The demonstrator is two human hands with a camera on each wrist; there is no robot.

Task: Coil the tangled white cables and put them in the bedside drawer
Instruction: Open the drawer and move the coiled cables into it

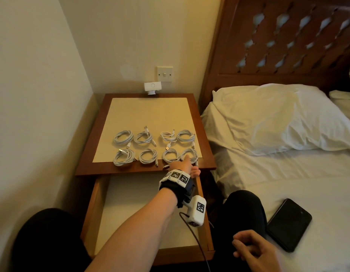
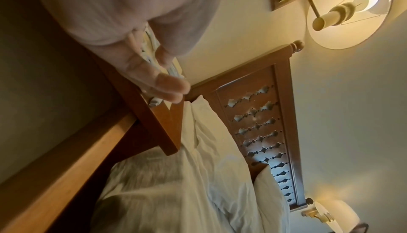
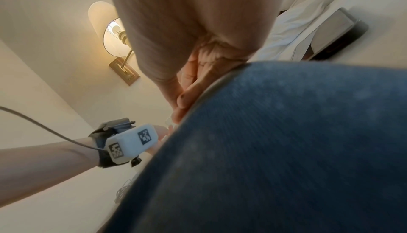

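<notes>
Several coiled white cables (image 1: 144, 138) lie in two rows on the bedside table (image 1: 146, 112). My left hand (image 1: 190, 164) reaches over the table's front edge. Its straight fingers (image 2: 163, 83) rest on the front-right coil (image 1: 192, 153), and the thumb sits at the table's edge. A connector (image 2: 154, 101) of that coil pokes out at the edge. Below the tabletop the drawer (image 1: 95, 203) stands pulled out, and no cable shows on its pale floor. My right hand (image 1: 252, 246) lies loosely curled on my right thigh (image 3: 275, 149), holding nothing.
A black phone (image 1: 289, 224) lies on the bed sheet to my right. A white pillow (image 1: 278, 118) and the wooden headboard (image 1: 288, 36) are beyond it. A small white device (image 1: 152, 87) stands at the table's back edge. A wall closes off the left side.
</notes>
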